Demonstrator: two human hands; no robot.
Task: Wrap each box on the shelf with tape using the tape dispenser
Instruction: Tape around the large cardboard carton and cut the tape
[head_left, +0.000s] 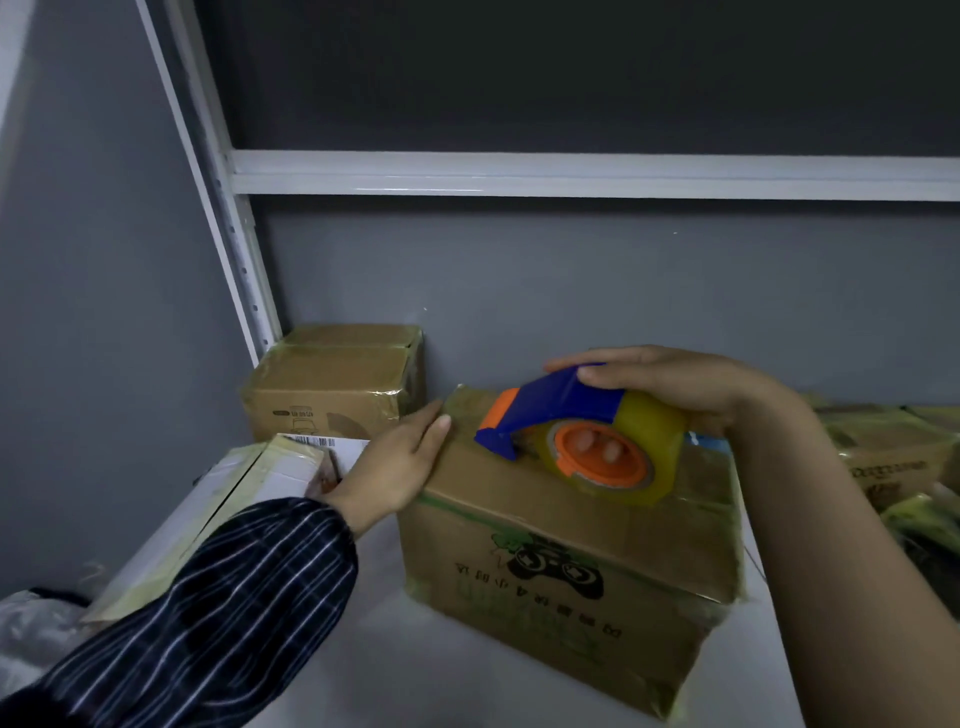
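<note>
A brown cardboard box (561, 571) with a game-controller print stands on the white shelf (395, 670) in front of me. A blue and orange tape dispenser (576, 431) with a yellowish tape roll rests on the box's top. My right hand (691, 384) grips the dispenser from above, with fingertips showing inside the roll's orange core. My left hand (395, 462) lies flat with straight fingers against the box's upper left edge.
A taped brown box (332, 384) sits in the back left corner by the white shelf post (234, 249). A white box (223, 499) with a barcode label lies at the left. More taped boxes (893, 457) are at the right. A grey wall is behind.
</note>
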